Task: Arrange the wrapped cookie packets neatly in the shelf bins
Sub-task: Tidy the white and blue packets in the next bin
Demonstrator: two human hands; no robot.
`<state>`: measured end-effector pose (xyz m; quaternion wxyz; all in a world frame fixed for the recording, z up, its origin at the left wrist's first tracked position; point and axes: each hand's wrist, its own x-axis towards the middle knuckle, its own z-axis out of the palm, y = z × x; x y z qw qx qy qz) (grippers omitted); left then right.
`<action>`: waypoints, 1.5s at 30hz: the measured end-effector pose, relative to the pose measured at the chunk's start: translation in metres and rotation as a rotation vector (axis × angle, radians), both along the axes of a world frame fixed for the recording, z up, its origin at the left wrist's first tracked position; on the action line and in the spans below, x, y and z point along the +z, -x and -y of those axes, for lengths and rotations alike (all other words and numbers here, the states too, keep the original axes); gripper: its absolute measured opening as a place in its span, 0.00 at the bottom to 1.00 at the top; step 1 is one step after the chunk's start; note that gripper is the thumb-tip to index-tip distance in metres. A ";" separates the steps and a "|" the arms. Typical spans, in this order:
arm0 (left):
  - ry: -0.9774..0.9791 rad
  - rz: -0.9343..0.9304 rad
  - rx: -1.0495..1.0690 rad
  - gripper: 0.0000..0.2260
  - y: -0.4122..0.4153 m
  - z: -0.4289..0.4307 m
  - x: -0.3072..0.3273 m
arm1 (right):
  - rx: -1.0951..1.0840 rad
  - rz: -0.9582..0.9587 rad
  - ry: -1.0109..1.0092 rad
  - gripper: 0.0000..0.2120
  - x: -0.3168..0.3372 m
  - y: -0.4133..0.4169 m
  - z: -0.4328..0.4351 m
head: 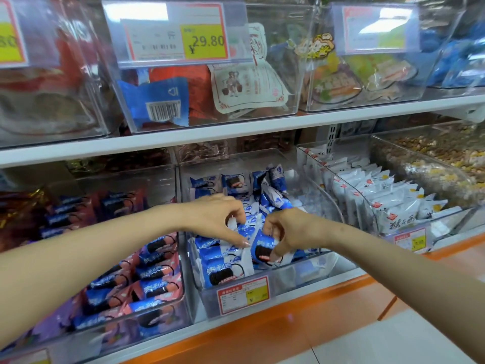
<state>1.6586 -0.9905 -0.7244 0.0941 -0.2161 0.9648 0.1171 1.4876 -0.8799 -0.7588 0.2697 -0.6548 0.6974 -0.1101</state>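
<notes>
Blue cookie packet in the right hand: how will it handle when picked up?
Probably light: the right hand holds the blue cookie packet by a fingertip grip. Glossy film looks slippery. Crimped ends likely floppy; the bulging middle probably stiffer.

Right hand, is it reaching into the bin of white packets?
No, the right hand grips a blue cookie packet in the middle bin, while the white packets lie in the next bin over.

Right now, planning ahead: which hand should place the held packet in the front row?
Probably the right hand: it pinches the packet beside the front row; the left hand grips a neighbouring packet.
</notes>
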 end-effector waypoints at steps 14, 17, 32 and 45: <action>0.007 0.034 -0.041 0.14 -0.001 0.010 -0.008 | 0.327 -0.564 0.134 0.17 -0.013 -0.012 0.016; 0.035 0.051 -0.040 0.13 0.002 0.011 -0.009 | 0.315 -0.640 0.123 0.15 -0.013 -0.014 0.019; 0.374 -0.260 -0.005 0.19 0.113 0.037 -0.039 | -0.189 -0.438 0.437 0.03 0.049 0.069 0.014; -0.331 -0.802 0.014 0.10 0.059 0.052 0.012 | -0.211 0.679 0.198 0.12 0.061 0.052 0.044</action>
